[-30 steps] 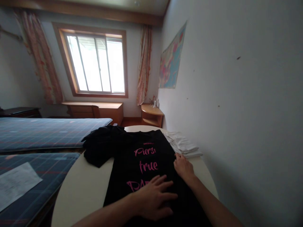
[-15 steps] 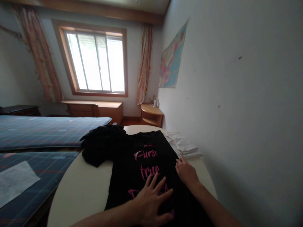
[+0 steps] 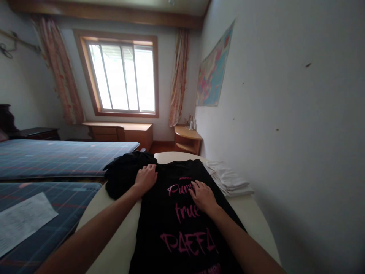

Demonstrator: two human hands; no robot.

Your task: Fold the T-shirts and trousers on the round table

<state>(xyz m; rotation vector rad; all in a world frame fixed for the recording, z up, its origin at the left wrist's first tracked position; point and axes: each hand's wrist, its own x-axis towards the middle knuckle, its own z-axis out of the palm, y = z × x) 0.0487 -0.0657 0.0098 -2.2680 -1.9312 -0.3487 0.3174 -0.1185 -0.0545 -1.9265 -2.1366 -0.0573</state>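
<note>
A black T-shirt (image 3: 165,224) with pink lettering lies spread out, front up, on a round cream table (image 3: 98,232). My left hand (image 3: 146,178) rests at the shirt's upper left edge, beside a bunched heap of black cloth (image 3: 121,173). Its fingers are slightly bent on the fabric, not visibly gripping anything. Over the upper lettering, my right hand (image 3: 203,196) lies on the shirt with its fingers apart. The shirt's lower end runs out of view at the bottom.
Folded white clothes (image 3: 230,182) are stacked at the table's right edge, near the wall (image 3: 313,171). To the left are plaid mattresses (image 3: 68,158), one bearing a sheet of paper (image 3: 25,220). A desk (image 3: 134,131) and a corner shelf (image 3: 188,133) stand beyond.
My left hand has gone from the lower lettering up and left to the shirt's upper edge. My right hand has left the right side edge and come inward onto the print.
</note>
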